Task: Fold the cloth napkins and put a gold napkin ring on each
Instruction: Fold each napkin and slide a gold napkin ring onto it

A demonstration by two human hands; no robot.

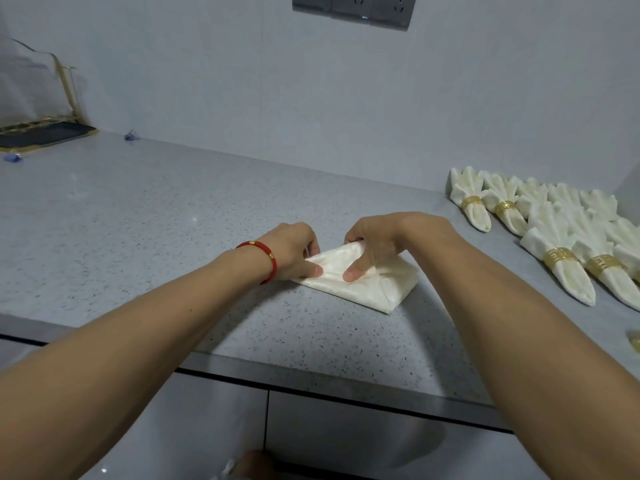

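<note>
A cream cloth napkin [377,284] lies partly folded on the grey speckled counter [173,237], near its front edge. My left hand [294,252], with a red cord bracelet at the wrist, pinches the napkin's left end between thumb and fingers. My right hand [375,242] grips the napkin's upper left part, thumb pressed on top and fingers curled over the far edge. At the right, several finished napkins [568,251] lie in rows, each fanned at the top with a gold napkin ring [560,258] around it.
A dark tray with a gold frame [41,135] stands at the back left by the wall. Small blue scraps [131,136] lie near it. A wall socket panel [353,8] is above. A gold object [635,342] shows at the right edge. Drawer fronts run below the counter.
</note>
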